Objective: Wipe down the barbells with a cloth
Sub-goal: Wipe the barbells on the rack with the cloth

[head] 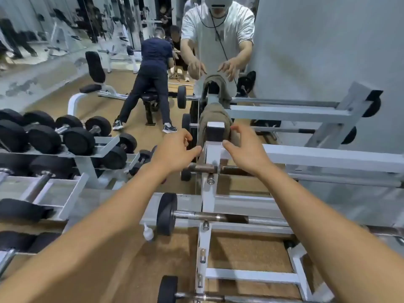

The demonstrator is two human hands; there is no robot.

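A brown-grey cloth point(213, 119) hangs draped over the top of the white barbell rack's post point(215, 136). My left hand point(175, 149) is just left of the post, fingers apart, holding nothing. My right hand point(244, 147) is just right of it, thumb and fingers spread close to the cloth's edge, not gripping it. Barbells lie across the rack below: one point(218, 168) right under my hands, another with a black end plate point(196, 215) lower, and a third point(175, 291) at the bottom.
A dumbbell rack point(65, 138) full of black dumbbells stands at the left. A wall mirror point(109, 40) ahead reflects me, other people and benches. A small white bottle point(148, 232) hangs by the lower rack. Wood floor point(240, 248) lies below.
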